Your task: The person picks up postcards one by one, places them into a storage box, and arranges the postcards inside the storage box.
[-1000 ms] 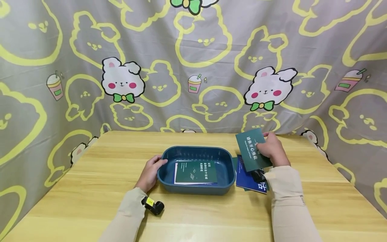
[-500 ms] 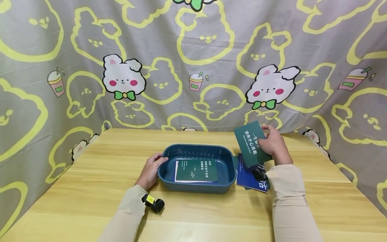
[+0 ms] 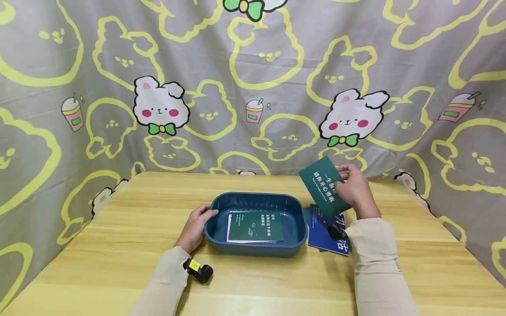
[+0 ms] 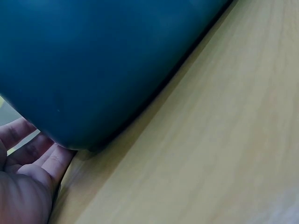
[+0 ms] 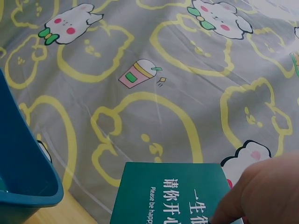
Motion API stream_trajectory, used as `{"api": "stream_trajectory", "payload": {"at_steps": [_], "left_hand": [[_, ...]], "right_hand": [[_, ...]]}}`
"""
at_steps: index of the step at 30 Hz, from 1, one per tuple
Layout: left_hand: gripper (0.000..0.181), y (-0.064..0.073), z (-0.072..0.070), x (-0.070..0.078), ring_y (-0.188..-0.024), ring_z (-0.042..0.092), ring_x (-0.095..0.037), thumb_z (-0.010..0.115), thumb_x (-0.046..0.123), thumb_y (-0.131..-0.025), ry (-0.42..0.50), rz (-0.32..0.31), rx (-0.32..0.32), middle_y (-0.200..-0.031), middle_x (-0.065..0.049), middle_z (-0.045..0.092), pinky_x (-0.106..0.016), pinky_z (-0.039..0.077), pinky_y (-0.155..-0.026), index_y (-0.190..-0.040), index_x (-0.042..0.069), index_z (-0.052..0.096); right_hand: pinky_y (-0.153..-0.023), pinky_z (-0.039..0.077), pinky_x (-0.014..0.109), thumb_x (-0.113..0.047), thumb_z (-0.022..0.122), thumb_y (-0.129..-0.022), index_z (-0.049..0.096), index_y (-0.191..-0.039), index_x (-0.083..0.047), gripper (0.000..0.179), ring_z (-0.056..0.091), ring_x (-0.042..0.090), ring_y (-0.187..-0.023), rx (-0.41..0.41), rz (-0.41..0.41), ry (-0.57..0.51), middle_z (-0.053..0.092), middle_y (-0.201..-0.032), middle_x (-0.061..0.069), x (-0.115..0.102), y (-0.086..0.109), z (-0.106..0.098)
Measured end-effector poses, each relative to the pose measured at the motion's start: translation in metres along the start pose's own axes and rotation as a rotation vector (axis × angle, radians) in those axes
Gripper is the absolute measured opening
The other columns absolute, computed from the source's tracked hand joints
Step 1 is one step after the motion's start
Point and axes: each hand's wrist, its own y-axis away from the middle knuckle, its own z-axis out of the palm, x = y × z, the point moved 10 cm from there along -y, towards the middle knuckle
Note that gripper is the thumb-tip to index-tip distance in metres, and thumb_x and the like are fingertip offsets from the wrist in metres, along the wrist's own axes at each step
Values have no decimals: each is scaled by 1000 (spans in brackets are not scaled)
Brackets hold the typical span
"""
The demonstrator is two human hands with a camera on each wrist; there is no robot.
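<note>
My right hand (image 3: 354,188) pinches a dark green postcard (image 3: 322,182) with white lettering, thumb on the printed face. It holds the card raised and tilted above a blue card (image 3: 322,232) on the table, right of a blue plastic basin (image 3: 257,250). In the right wrist view the same postcard (image 5: 149,196) shows at the bottom, partly under the thumb. My left hand (image 3: 194,226) grips the basin's left end, thumb at the rim; in the left wrist view its fingers (image 4: 56,161) lie against the outer wall. Inside the basin a green card (image 3: 253,226) tops a small pile.
Under the blue card on the wooden table (image 3: 118,245) another green card (image 3: 306,215) peeks out. A grey curtain (image 3: 221,52) with yellow cartoon outlines hangs behind the table and along both sides. Each wrist wears a small black camera (image 3: 199,270).
My right hand has raised the postcard a little and moved it left toward the basin, tilting it further. The left hand stays at the basin's end.
</note>
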Motion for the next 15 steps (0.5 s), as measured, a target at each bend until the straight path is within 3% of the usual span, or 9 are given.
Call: {"api": "stream_trajectory", "payload": {"at_steps": [15], "left_hand": [[37, 3, -2, 1, -107, 52, -26, 53, 17, -98, 0, 13, 18, -127, -18, 49, -31, 50, -87, -128, -5, 51]], "right_hand": [[-69, 55, 40, -2, 53, -91, 49, -131, 4, 41, 50, 33, -97, 61, -88, 46, 53, -112, 23, -14, 1, 2]]}}
